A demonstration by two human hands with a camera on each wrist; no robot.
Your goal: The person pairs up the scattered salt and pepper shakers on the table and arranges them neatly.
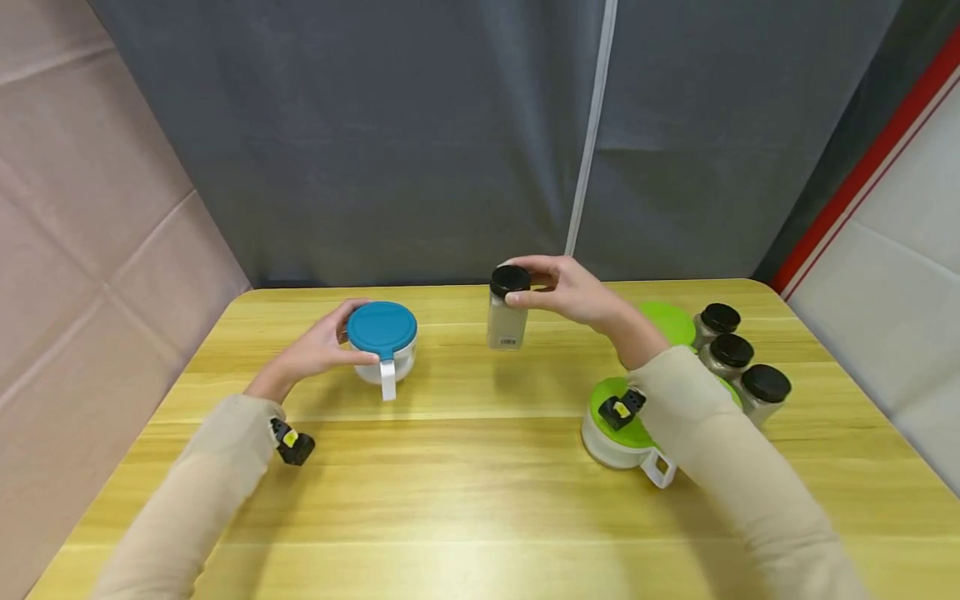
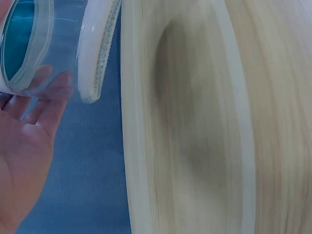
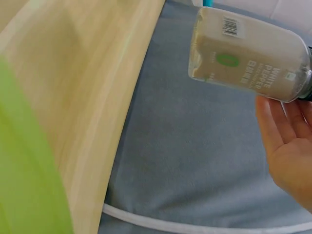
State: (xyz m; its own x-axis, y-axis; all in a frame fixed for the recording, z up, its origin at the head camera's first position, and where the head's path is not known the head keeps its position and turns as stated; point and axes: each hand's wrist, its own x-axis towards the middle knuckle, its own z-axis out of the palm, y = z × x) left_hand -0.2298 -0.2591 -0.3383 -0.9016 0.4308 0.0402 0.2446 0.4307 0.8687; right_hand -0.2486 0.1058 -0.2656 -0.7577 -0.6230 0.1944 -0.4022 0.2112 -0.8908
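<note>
Head view: grips blue-lidded container (image 1: 382, 331) with curled left fingers (image 1: 356, 357), pinches pepper bottle (image 1: 507, 322) with right fingers (image 1: 532, 298); holds both above table (image 1: 450, 483), not yet set down.

Pepper jar (image 1: 507, 325) as reference: held tub (image 1: 384, 329) to its left; second tub (image 1: 611, 448) right and nearer; three jars (image 1: 732, 351) farther right; curtain (image 1: 375, 150) behind; table (image 1: 450, 483) beneath.

Place: screened-off tabletop setup; wider room type undetermined. Wood-grain table (image 1: 450, 500); grey cloth (image 1: 375, 150) behind far edge, pinkish panelling (image 1: 90, 208) along left edge, white panelling (image 1: 900, 250) right. Kitchen goods present: white pepper jar (image 3: 263, 53).
</note>
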